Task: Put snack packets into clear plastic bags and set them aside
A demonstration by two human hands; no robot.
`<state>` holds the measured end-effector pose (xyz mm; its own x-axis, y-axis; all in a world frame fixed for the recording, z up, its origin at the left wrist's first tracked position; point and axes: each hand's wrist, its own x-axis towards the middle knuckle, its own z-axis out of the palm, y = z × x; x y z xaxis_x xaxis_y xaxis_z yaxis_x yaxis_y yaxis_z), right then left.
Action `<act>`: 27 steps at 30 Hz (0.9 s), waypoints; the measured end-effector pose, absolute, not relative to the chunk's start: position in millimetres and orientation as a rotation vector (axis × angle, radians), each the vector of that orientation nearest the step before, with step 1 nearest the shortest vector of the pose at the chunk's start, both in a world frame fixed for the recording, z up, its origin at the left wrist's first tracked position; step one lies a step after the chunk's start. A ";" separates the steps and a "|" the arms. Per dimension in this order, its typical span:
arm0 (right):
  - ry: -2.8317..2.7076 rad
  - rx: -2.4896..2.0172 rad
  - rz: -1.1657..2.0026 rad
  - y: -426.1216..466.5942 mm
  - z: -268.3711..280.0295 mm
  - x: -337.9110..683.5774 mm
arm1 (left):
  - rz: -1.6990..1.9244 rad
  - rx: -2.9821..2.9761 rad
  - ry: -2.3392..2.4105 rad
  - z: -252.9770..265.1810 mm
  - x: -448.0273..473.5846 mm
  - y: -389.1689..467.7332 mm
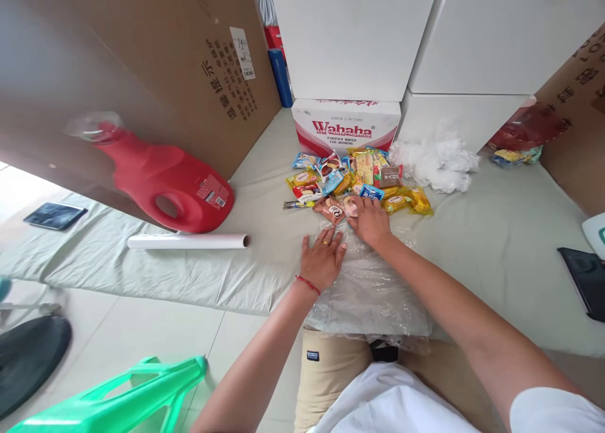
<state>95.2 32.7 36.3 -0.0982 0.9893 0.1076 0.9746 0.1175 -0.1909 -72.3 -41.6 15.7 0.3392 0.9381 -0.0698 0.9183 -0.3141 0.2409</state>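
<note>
A heap of wrapped snacks [338, 173] in yellow, blue, red and brown packets lies on the pale cloth. My right hand [370, 222] reaches the heap's near edge, its fingers bent onto a small pinkish-brown snack packet [350, 206]. Beside it rests a brown snack packet [329, 211] with a white print. My left hand [323, 256] lies spread on the cloth just in front of that packet, holding nothing. A clear plastic sheet or bag [373, 288] stretches under my forearms towards my lap.
Behind the heap stands a Wahaha carton [347, 127]. Crumpled clear plastic bags [435, 162] sit to its right. On the left are a red jug [170, 184], a white roll [189, 241] and a phone [55, 215]. A green stool [118, 401] stands below; a dark phone [586, 282] lies far right.
</note>
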 end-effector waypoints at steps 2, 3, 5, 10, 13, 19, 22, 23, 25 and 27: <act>-2.162 -1.989 0.110 34.5 32.1 98.4 | 0.125 2.449 1.658 12.0 -78.1 -41.7; -2.150 -1.999 0.101 33.7 31.5 102.3 | 0.137 2.479 1.665 9.1 -80.0 -42.4; -2.140 -1.995 0.071 29.8 33.4 113.9 | 0.162 2.507 1.693 3.2 -81.8 -44.0; -2.052 -1.736 0.099 5.1 53.4 152.5 | 0.201 2.511 1.687 -1.6 -80.9 -45.0; -1.935 -1.506 0.308 -24.6 67.9 167.2 | 0.219 2.504 1.665 -0.9 -82.0 -44.3; -2.216 -1.198 0.617 -85.8 56.0 165.5 | 0.241 2.511 1.677 -1.5 -83.9 -44.9; -2.349 -1.268 0.448 -103.8 37.7 157.3 | 0.232 2.512 1.681 0.1 -83.0 -44.8; -2.356 -1.299 0.383 -109.1 33.4 153.5 | 0.228 2.512 1.680 0.9 -82.6 -44.7; -2.362 -1.331 0.290 -118.9 27.5 144.2 | 0.224 2.510 1.677 2.6 -81.8 -44.7; -2.420 -1.333 0.229 -126.5 22.2 134.9 | 0.224 2.509 1.675 3.9 -81.2 -44.8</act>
